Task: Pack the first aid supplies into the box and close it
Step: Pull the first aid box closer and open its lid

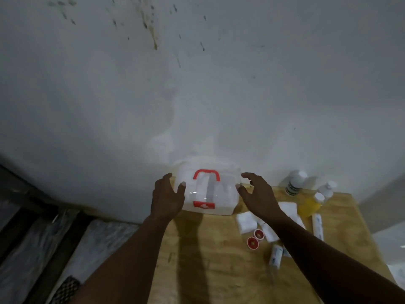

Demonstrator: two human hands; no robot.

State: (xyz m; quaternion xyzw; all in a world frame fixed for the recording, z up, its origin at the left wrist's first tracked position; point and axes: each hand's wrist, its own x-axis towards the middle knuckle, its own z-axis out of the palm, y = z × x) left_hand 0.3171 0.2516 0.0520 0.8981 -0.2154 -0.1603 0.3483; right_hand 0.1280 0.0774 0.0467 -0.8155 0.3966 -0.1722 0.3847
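A translucent white first aid box [221, 194] with a red handle and a red cross latch stands shut at the far edge of the wooden table [210, 260], against the wall. My left hand [167, 197] is at the box's left side, thumb touching the lid, fingers spread. My right hand [257, 194] hovers at the box's right side with fingers spread and slightly bent; whether it touches is unclear. To the right lie white gauze pads [246, 221], two red-rimmed tape rolls [255, 238], wrapped bandage rolls [275, 255] and bottles, one of them yellow [310, 205].
A white bottle with a dark label [295, 183] and a clear bottle [327, 188] stand by the wall at the back right. A long wrapped bandage roll [317, 226] lies near the table's right edge. The floor drops away left of the table.
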